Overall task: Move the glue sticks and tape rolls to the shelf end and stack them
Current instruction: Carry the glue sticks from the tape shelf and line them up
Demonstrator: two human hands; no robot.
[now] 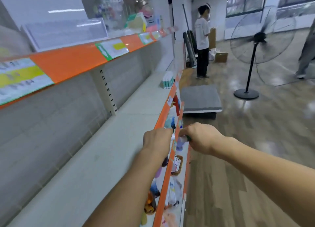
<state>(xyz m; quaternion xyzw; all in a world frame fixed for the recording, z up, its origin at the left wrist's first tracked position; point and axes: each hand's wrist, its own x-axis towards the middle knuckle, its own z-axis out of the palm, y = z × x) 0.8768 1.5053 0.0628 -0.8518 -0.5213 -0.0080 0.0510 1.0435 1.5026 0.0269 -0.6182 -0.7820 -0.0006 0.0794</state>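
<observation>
The glue sticks [183,139] show only as a small white piece with a green cap, held between the two hands above the orange front edge of the shelf [119,141]. How many sticks there are I cannot tell, because the fingers cover most of them. The right hand [199,138] has its fingers curled around the green-capped end. The left hand [157,141] is also curled, close beside the right one, and a white end comes out of it near the thumb side; it seems to hold something white, but what exactly is not clear. No tape rolls can be made out in either hand.

Further along the same shelf, near its far end, a group of white and green packs [167,81] stands at the front edge. This looks like the place where the things are collected.

I judge that the step in hand is the carrying: the sticks are lifted and on the way, not yet put down. The next move calls for bringing both hands along the shelf to the far end, then lowering the sticks beside or on top of that group without pushing it over.

Beyond the shelf stands a person [202,42] and a large standing fan [255,46] on the shiny floor.
</observation>
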